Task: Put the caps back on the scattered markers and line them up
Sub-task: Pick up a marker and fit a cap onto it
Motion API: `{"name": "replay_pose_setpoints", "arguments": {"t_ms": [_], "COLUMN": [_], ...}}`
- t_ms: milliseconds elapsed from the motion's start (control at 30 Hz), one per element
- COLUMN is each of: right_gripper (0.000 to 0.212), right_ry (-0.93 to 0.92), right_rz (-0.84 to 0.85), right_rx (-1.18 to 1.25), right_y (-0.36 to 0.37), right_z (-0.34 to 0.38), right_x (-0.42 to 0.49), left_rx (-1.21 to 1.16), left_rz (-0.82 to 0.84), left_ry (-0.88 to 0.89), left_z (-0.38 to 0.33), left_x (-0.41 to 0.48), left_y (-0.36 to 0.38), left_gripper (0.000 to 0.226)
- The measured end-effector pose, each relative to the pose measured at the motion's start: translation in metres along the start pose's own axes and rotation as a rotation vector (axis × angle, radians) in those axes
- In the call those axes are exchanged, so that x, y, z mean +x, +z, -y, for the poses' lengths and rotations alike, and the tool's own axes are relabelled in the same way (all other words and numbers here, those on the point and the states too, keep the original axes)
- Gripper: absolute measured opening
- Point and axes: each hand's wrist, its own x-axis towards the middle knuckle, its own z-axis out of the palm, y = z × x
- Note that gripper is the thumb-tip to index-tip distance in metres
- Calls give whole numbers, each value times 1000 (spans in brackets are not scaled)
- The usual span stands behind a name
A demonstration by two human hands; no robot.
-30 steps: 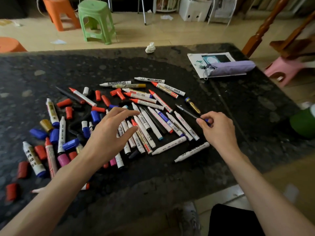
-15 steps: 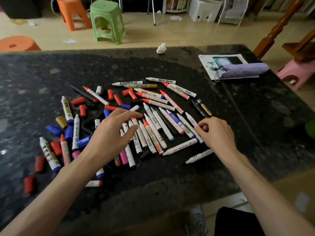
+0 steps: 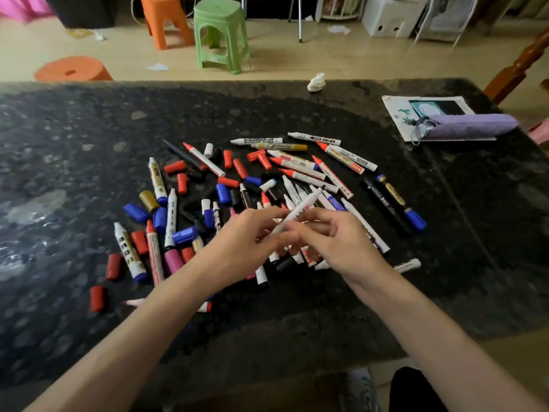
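Two bare hands meet above the near middle of the dark speckled stone table [image 3: 89, 129]: the left hand [image 3: 249, 242] and the right hand [image 3: 335, 242] both pinch the lower end of a slim white marker [image 3: 300, 211], whose tip slants up and away over the heap of scattered markers [image 3: 300, 168]. This looks like the capping step. The next move calls for a matching cap from the loose red and blue plastic caps [image 3: 135, 212] toward the left edge, then a place beside the two dark markers [image 3: 383, 200] lying parallel nearer the right edge.
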Motion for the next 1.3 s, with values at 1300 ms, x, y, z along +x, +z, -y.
{"name": "replay_pose_setpoints", "arguments": {"t_ms": [1300], "right_gripper": [25], "right_ry": [-378], "right_rz": [-131], "right_rx": [-423], "right_y": [-36], "right_z": [-6], "right_x": [-3], "left_rx": [143], "left_rz": [-147], "left_ry": [-70], "left_z": [16], "left_x": [-8], "left_y": [-20], "left_gripper": [24]}}
